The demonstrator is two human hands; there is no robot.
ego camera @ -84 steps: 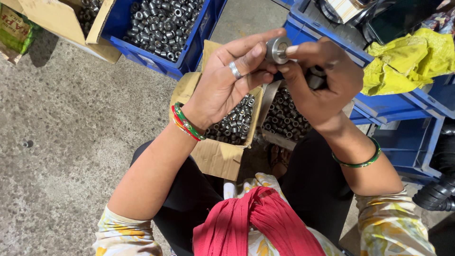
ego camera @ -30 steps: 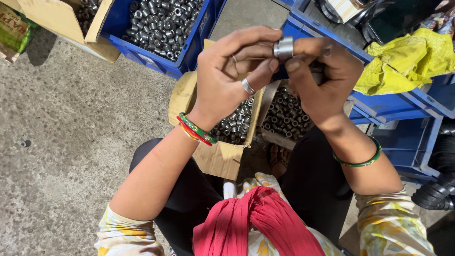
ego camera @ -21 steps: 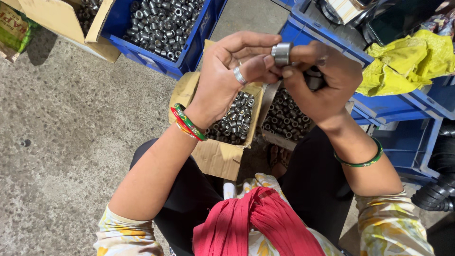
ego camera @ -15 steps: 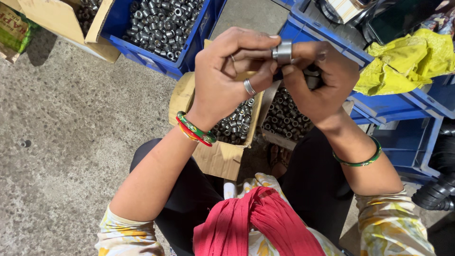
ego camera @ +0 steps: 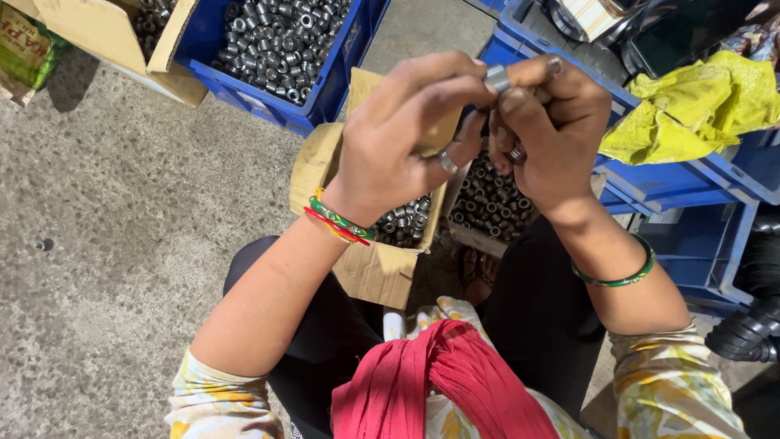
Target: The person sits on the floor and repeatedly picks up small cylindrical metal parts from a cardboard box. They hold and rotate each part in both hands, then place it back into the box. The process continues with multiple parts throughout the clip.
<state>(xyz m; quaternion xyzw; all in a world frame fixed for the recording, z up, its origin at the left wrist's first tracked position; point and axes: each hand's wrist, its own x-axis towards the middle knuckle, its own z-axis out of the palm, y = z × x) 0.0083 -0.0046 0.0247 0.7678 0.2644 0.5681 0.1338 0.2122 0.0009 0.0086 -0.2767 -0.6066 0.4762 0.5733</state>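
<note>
Your left hand [ego camera: 406,138] is curling tighter than it was a moment ago, and its fingers are now folding down over the small metal ring [ego camera: 496,78] that was showing more clearly before. Your right hand [ego camera: 552,134] is staying almost where it was, up in front of you, pinching the same ring from the other side. So both hands are closing on that one little part, high above your lap, and it looks like you are turning or pressing it, not letting it go. Only the top edge of the ring is peeking out, so you cannot tell its whole shape or whether something else is tucked inside your right hand. Under your hands the open cardboard box [ego camera: 370,268] of small metal pieces is sitting between your knees, half hidden by your wrists. Farther off, the blue crate [ego camera: 341,77] of more pieces and the yellow cloth [ego camera: 691,110] are being cut off by the picture's edge.
</note>
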